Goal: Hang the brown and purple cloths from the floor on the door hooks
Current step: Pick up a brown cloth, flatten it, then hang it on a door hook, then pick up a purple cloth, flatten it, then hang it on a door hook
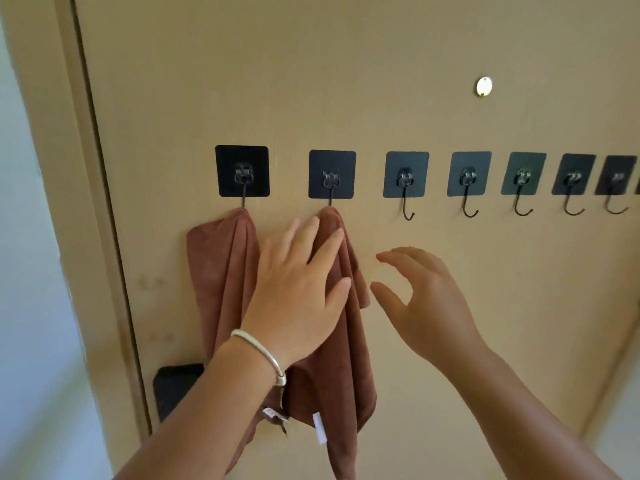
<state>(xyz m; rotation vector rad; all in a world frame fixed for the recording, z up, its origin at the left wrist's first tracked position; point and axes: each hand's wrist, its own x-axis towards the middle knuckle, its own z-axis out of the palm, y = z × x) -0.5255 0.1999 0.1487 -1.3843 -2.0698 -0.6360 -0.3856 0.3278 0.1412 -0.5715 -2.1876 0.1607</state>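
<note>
Two brown cloths (221,271) hung near door edge (104,202), left hand (298,289) flat on second cloth (346,341), right hand (426,299) spread, empty

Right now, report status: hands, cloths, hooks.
Left hand open, on second brown cloth. Right hand open, empty. First brown cloth hung. No purple cloth in view. Third hook free.

Left hand (298,292), fingers straight, covers the middle of the second brown cloth (346,341); whether the fingers press it or only hover cannot be told. Left forearm hides the gap between that cloth and the first brown cloth (221,278), and part of the black rectangular block (176,389) low on the door. Both cloth tips hide their hook bends above the fingertips. Last black square hook pad (618,174), far right of the right hand (426,299), is cut by the frame edge. White cloth labels (319,427): print unreadable.
</note>
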